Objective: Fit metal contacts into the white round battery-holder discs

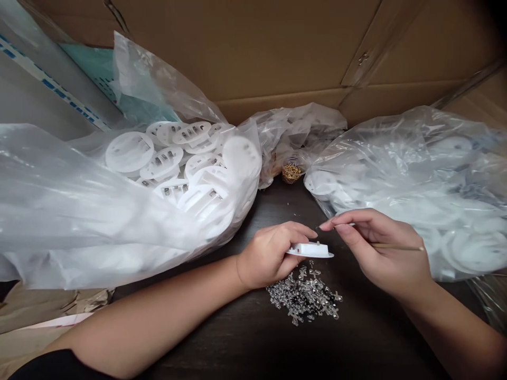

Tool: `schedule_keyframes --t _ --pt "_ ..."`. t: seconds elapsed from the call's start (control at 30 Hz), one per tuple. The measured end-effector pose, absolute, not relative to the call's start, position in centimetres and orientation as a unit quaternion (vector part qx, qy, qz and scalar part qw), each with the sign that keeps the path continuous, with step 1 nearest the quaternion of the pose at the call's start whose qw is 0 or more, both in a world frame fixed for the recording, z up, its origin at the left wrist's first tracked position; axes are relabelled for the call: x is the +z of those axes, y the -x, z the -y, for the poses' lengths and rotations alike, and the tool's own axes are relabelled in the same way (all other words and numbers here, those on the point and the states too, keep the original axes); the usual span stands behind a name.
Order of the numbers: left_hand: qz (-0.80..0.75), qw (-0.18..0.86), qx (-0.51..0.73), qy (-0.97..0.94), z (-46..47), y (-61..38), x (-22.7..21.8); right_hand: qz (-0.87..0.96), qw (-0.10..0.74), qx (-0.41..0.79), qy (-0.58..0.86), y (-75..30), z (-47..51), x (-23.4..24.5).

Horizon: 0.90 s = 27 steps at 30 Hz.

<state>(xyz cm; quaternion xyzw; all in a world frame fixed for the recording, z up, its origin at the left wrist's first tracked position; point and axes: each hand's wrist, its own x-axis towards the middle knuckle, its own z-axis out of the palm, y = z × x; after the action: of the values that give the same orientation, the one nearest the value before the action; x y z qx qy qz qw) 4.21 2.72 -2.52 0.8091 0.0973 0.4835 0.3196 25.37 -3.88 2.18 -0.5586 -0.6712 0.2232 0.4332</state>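
On my feed, the left hand [269, 256] curls its fingers around a white plastic disc [309, 251], held just above a heap of small silver crosses on beaded chains [304, 295] on the dark table [245, 338]. The right hand [376, 250] pinches a thin wooden stick [396, 246] between its fingers, their tips near the disc but not touching it. Clear plastic bags of more white discs [99, 221] slump on either side, before a cardboard box wall [237, 53].
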Motion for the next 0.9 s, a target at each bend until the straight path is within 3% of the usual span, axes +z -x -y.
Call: schedule_keyframes --t 0.13,0.33,0.6,0.9 --pt "-0.102 0.304 0.480 -0.816 -2.5 -4.3 -2.5 0.726 0.457 0.159 0.489 -25.1 4.6 3.1" --pt "-0.243 0.298 0.439 -0.812 -2.0 -4.2 -2.5 0.791 0.419 0.087 0.437 -24.9 4.5 4.0" --pt "-0.289 0.403 0.400 -0.771 -2.2 -4.4 -1.9 0.786 0.338 0.059 0.514 -25.2 3.2 4.9" --pt "-0.293 0.487 0.367 -0.736 -2.5 -4.2 -2.3 0.847 0.252 -0.005 0.467 -23.9 2.0 4.9"
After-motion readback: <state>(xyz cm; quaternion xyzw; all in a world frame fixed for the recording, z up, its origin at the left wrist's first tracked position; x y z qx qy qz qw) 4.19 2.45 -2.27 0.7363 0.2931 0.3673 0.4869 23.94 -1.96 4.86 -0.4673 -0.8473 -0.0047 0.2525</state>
